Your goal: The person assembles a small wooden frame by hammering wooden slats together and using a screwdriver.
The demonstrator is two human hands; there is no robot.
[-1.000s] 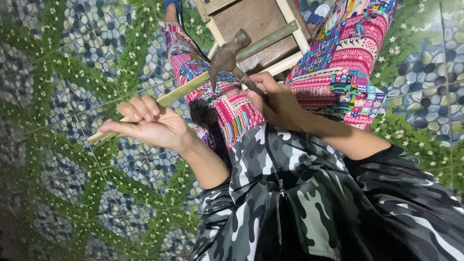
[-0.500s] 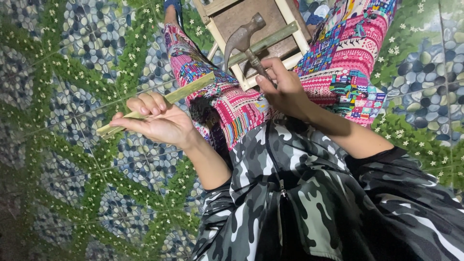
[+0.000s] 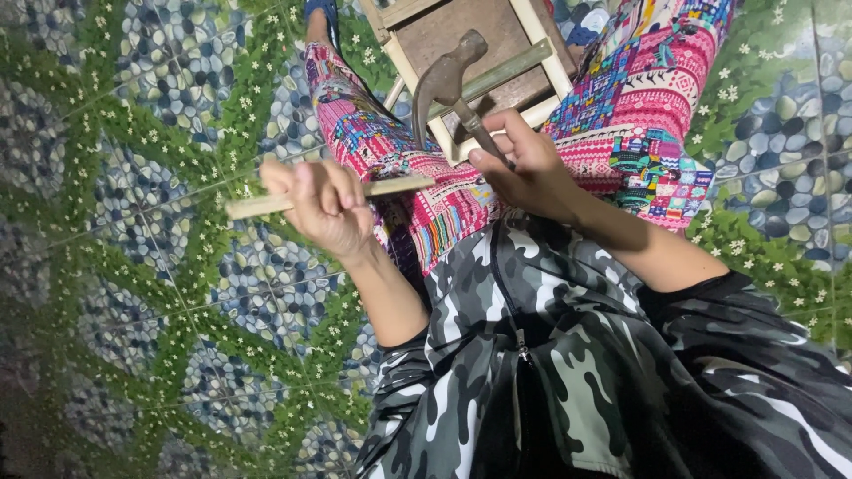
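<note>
Over the lap, right hand (image 3: pixel 525 173) grips hammer (image 3: pixel 450 87) (raised).

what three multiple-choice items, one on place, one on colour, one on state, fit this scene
1. Where is the hammer head?
A. over the wooden frame
B. flat on the tiled floor
C. in a toolbox

2. What colour is the jacket?
A. plain red
B. grey, black and white camouflage
C. yellow

3. What is the left hand doing?
A. lying open and empty
B. closed around a thin wooden strip
C. holding a saw

Answers: 1 A, the metal head sits above the frame between the knees. 2 B, the camouflage patches show across the chest and sleeves. 3 B, the fingers wrap the strip, while the right hand has its grip on the hammer handle.
</note>
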